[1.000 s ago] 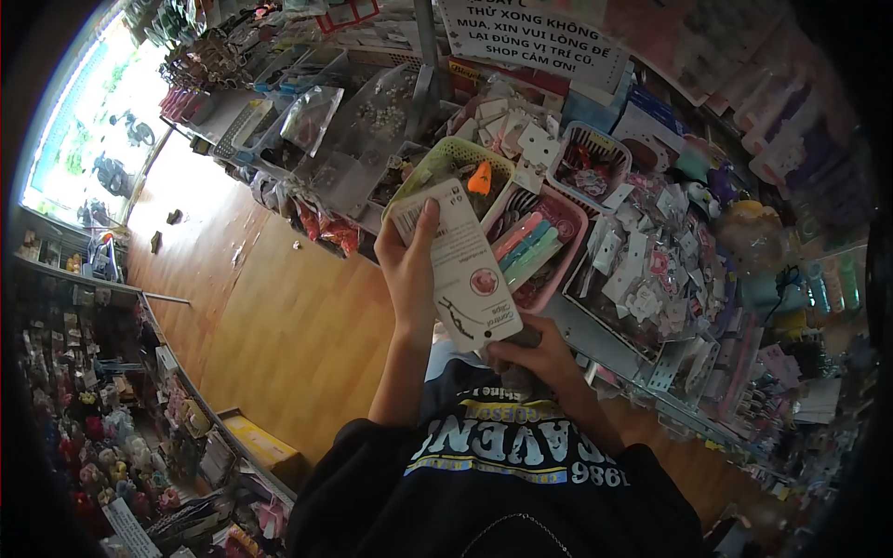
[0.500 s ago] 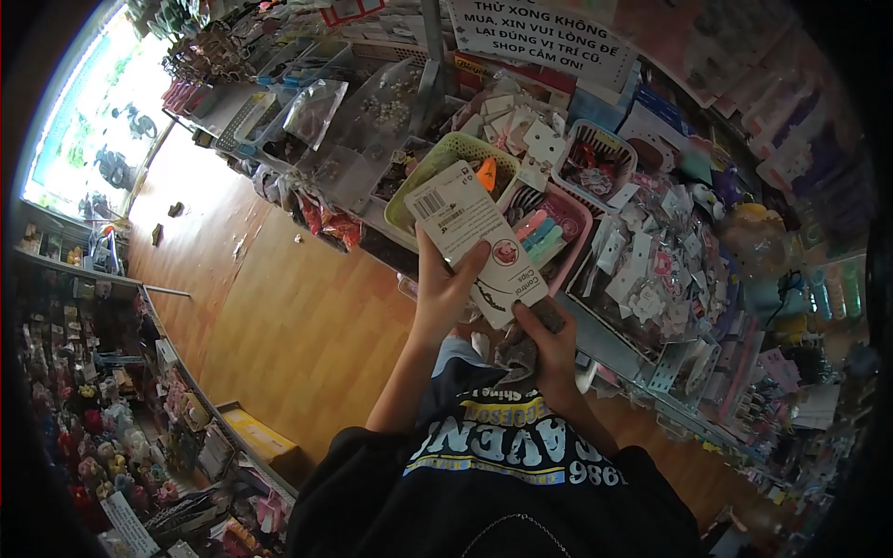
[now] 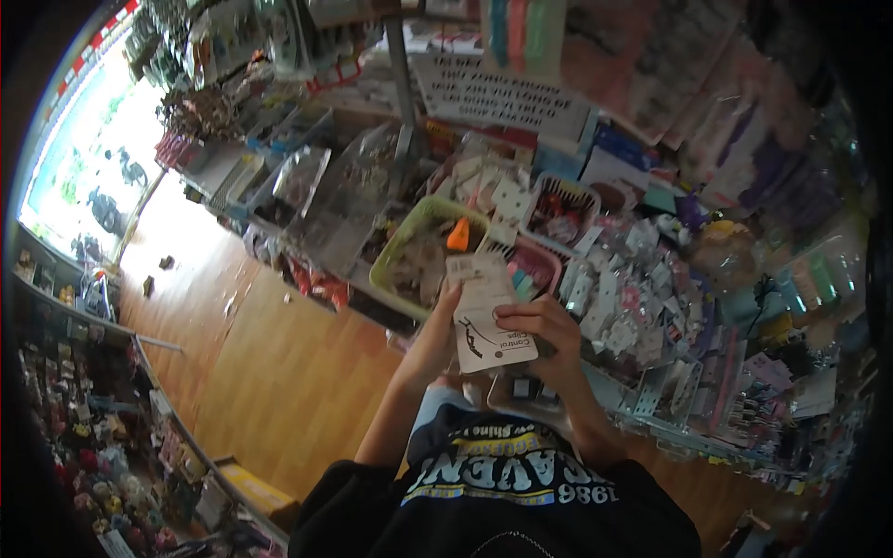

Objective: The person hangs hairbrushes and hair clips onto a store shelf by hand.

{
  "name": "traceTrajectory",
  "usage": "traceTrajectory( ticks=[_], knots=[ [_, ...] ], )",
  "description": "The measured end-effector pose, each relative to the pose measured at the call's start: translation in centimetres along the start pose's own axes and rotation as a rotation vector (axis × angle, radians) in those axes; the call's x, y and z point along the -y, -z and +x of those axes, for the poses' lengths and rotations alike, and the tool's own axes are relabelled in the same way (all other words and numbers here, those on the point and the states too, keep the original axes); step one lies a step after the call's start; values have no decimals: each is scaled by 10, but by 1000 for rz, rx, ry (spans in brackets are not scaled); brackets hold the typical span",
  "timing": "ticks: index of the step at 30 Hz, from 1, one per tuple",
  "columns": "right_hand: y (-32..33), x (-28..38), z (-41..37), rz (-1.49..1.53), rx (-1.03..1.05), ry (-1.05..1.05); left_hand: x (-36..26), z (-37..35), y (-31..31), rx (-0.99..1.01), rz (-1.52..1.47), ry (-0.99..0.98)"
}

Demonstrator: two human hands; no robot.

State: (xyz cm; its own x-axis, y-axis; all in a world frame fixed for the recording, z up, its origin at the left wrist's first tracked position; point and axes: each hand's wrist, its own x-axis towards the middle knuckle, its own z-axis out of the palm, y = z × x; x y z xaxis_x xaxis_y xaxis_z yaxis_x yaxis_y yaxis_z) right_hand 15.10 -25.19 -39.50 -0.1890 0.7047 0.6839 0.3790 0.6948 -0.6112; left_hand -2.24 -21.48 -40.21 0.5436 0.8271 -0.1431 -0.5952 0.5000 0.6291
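A white card pack [image 3: 479, 325] printed "Control Clips" is held in front of my chest, its lettering upside down. My left hand [image 3: 441, 321] grips its left edge. On the right side, my right hand [image 3: 549, 337] holds the pack with fingers laid across its face. Just beyond the pack are a green basket [image 3: 395, 296] with an orange item [image 3: 458, 234] in it and a pink basket [image 3: 556, 279] with colored clips.
Small carded goods [image 3: 619, 302] cover the counter to the right. A printed sign [image 3: 502, 93] stands behind the baskets, near a metal post [image 3: 400, 74]. Shelves of accessories [image 3: 102, 437] line the lower left, beside the wooden floor [image 3: 298, 372].
The pack has come closer to my body and turned more upright. My right hand has moved up from its lower corner onto its face. The view has tilted up, showing more hanging goods.
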Motion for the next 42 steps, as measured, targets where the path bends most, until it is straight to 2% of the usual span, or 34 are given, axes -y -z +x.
traceTrajectory(
  ticks=[2, 4, 6, 7, 8, 10, 12, 15, 17, 21, 24, 26, 28, 30, 32, 33, 36, 38, 40, 41, 42],
  knots=[
    [5, 4, 13, -26, -76, 42, -12, 10, -13, -7, 411, -372],
    [13, 9, 24, -15, -218, -96, -24, 16, -27, -29, 804, -759],
    [16, 9, 44, -34, -296, -114, -36, 14, -43, -72, 1180, -1145],
    [18, 13, 56, 74, -342, -196, -55, 18, -54, -44, 1392, -1223],
    [21, 18, 69, 185, -386, -280, -70, 21, -72, -31, 1395, -1228],
    [31, 30, 100, 279, -404, -281, -98, 29, -107, -147, 1014, -882],
    [44, 45, 131, 375, -414, -274, -127, 48, -142, 43, 891, -966],
    [57, 60, 159, 414, -425, -225, -162, 61, -168, 82, 949, -902],
    [62, 63, 165, 328, -450, -93, -182, 77, -172, 56, 785, -1106],
    [63, 56, 139, 296, -406, -91, -213, 110, -167, 80, 705, -1150],
    [56, 38, 115, 312, -447, -145, -214, 126, -157, 42, 705, -1121],
    [52, 31, 101, 387, -477, -268, -214, 133, -157, 29, 738, -1141],
    [47, 20, 86, 402, -477, -298, -211, 139, -160, -56, 780, -1158],
    [41, 18, 74, 421, -472, -340, -216, 161, -157, -50, 787, -1177],
    [36, 18, 62, 477, -459, -406, -212, 175, -158, 1, 839, -1351],
    [34, 16, 54, 479, -459, -426, -211, 178, -158, 56, 849, -1367],
    [30, 4, 29, 461, -440, -443, -217, 181, -149, 32, 931, -1294],
    [27, -2, 9, 445, -537, -540, -200, 175, -140, -44, 836, -1335],
    [30, -1, -10, 471, -572, -572, -172, 153, -119, -209, 673, -1238],
    [32, 5, -17, 531, -635, -631, -152, 145, -96, -220, 800, -1259],
    [34, 9, -26, 589, -702, -688, -119, 133, -72, -348, 1125, -1278]
  ],
)
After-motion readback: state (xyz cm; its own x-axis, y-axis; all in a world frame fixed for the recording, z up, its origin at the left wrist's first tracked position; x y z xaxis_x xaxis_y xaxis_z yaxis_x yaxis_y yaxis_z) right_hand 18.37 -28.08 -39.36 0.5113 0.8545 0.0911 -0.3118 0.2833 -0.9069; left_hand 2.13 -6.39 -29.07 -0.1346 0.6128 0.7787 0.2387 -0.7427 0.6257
